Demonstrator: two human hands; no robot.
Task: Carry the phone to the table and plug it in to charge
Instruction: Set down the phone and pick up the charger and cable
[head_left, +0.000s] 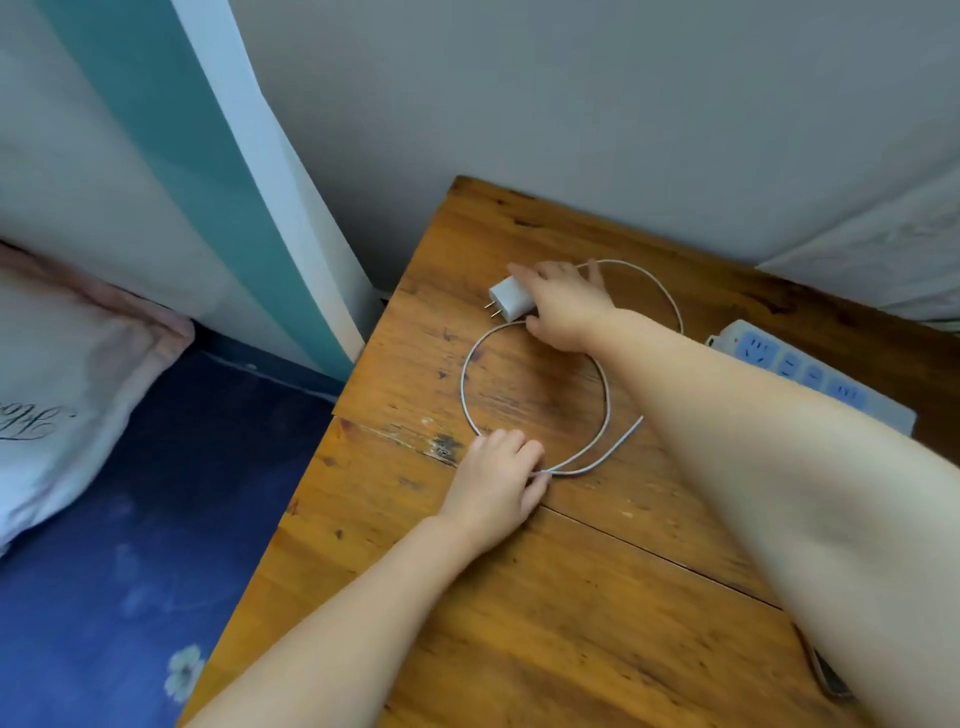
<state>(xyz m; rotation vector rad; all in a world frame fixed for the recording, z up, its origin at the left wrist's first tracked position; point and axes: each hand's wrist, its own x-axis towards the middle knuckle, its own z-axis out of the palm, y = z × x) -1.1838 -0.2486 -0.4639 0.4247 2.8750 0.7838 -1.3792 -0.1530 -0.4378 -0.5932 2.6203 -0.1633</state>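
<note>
Right forearm crosses frame from lower R toward charger adapter (511, 299). Partly hidden under that forearm, a dark slim item at table (519, 623) near edge, prob. the phone (831, 678); well apart from adapter, nearer the camera.

Ref. landmark: adapter, white, lying on its side, prongs pointing away from the hands' side.
- Right hand (563, 306): fingers spread over adapter, touching its body; closed grip not confirmed.
- Cable (465, 384): white, runs from behind right hand, forms a loop on camera side of adapter.
- Left hand (496, 480): at loop's near end, fingers curled, pinching cable where strands cross.
- Power strip (810, 371): white w/ blue sockets, R of adapter, partly behind forearm.
- Bed (104, 545): L of table, blue sheet, w/ pillow (62, 395).
</note>
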